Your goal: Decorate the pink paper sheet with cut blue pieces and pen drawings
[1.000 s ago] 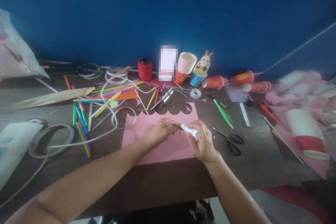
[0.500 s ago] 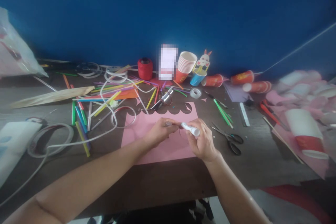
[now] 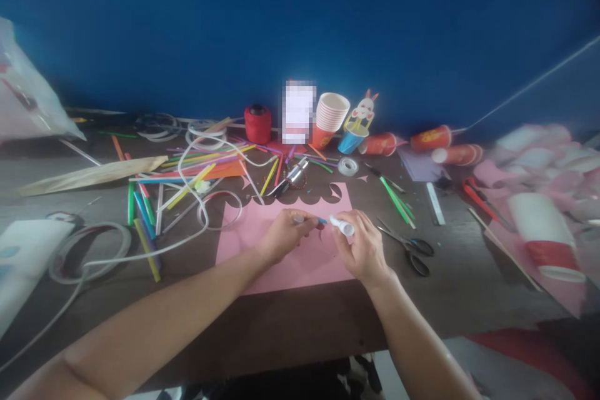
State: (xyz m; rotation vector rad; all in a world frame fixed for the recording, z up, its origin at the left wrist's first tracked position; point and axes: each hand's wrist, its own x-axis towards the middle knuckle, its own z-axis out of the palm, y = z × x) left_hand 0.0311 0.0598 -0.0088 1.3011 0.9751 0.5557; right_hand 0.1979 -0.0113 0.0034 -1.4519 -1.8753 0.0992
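Above a pink paper sheet with scalloped cutouts along its far edge, both my hands work close together. My left hand is closed, pinching a small blue piece at its fingertips. A whitish round end also shows among those fingers; what it belongs to is hidden. Wrapped in my right hand is a white tube that looks like a glue stick, tilted with its narrower end towards the blue piece. A small gap separates the two. Black-handled scissors lie right of the paper.
Coloured straws and a white cable spread over the left. Along the back stand a red spool, stacked paper cups and a blue cup with a rabbit cutout. Pink scraps and a large cup lie right.
The tube has drawn slightly away from my left fingertips, where the blue piece now shows. My left hand has shifted very little.
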